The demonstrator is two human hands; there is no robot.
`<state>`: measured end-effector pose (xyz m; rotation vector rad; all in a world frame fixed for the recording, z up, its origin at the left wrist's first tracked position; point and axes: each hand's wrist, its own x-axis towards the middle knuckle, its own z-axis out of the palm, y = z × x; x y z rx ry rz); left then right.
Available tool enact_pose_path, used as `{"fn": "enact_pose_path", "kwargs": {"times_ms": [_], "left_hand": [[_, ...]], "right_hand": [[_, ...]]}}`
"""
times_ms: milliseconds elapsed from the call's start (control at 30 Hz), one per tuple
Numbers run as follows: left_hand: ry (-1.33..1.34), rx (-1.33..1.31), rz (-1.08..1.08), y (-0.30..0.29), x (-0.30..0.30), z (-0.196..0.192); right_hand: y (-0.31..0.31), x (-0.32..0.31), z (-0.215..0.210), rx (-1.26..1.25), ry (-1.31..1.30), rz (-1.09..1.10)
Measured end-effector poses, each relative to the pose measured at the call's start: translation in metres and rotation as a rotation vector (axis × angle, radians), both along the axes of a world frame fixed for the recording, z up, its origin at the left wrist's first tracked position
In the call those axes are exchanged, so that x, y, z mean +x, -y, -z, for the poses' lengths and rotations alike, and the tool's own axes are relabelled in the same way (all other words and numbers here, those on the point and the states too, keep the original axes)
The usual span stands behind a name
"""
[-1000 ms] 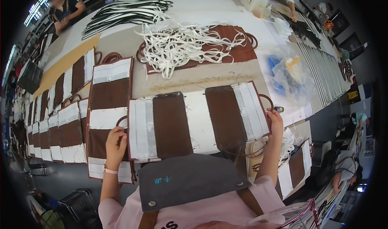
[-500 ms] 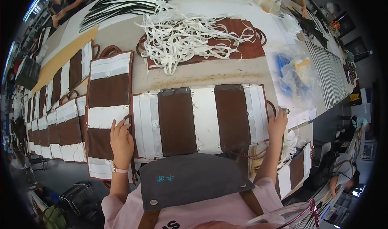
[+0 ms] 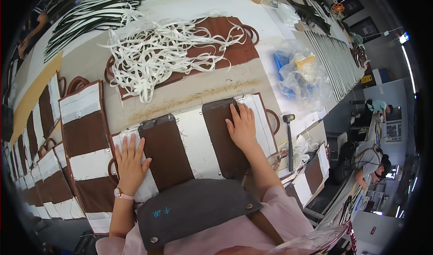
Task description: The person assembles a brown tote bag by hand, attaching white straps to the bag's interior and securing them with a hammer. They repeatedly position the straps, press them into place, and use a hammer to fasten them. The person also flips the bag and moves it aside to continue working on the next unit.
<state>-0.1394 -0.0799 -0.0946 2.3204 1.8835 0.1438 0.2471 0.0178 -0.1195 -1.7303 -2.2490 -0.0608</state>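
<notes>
In front of me lies a bag panel [image 3: 198,142] with white lining, two brown pocket pieces and a looped handle [image 3: 272,122] at its right end. My left hand [image 3: 131,162] rests flat on the panel's left white part, fingers spread, beside the left brown piece [image 3: 164,153]. My right hand [image 3: 243,126] lies flat over the right brown piece [image 3: 223,142], fingertips near its far edge. Neither hand grips anything. Just right of the panel lies a hammer [image 3: 290,142] with a dark handle. My apron covers the panel's near edge.
Another brown-and-white panel [image 3: 88,131] stands left of mine, with several more beyond. White strips [image 3: 153,52] lie tangled on a reddish-brown panel [image 3: 243,52]. A plastic bag [image 3: 304,72] sits at right; dark and white straps [image 3: 90,20] lie far left.
My right hand has moved left from beside the panel's right handle onto the right brown piece. My left hand has shifted onto the panel's left end. The view has turned.
</notes>
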Motion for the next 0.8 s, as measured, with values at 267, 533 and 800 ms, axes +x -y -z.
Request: {"fn": "enact_pose_path", "kwargs": {"times_ms": [267, 533, 800], "left_hand": [[-0.009, -0.002, -0.014, 0.001, 0.0, 0.001], [-0.021, 0.023, 0.005, -0.006, 0.004, 0.0], [0.001, 0.068, -0.036, -0.002, 0.005, -0.002]], "right_hand": [[-0.015, 0.0, -0.056, -0.133, -0.382, -0.048], [0.013, -0.101, -0.268, 1.233, -1.369, -1.618], [0.038, -0.138, -0.299, 1.225, -1.766, -1.311]]}}
